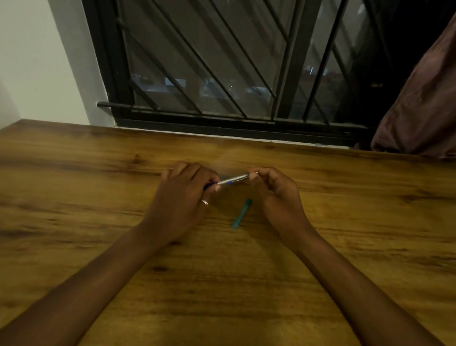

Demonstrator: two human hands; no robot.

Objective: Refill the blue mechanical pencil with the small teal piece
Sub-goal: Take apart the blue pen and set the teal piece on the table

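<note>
Over the middle of a table, a person's left hand is gripping one end of a mechanical pencil while the right hand is pinching the other, the pencil bridging the gap between them. A small piece is lying on the table nearer the person, just beside the right hand. Behind the table's far edge a barred window is standing, a curtain hanging at its right, a wall rising at its left.

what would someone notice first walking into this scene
Two hands meet mid-table over a blue mechanical pencil: the left hand grips its blue end and the right hand pinches the silver end. Just below them the small teal piece lies alone on the wooden table, nearer the right wrist. Behind, a dark barred window fills the far wall.
</note>
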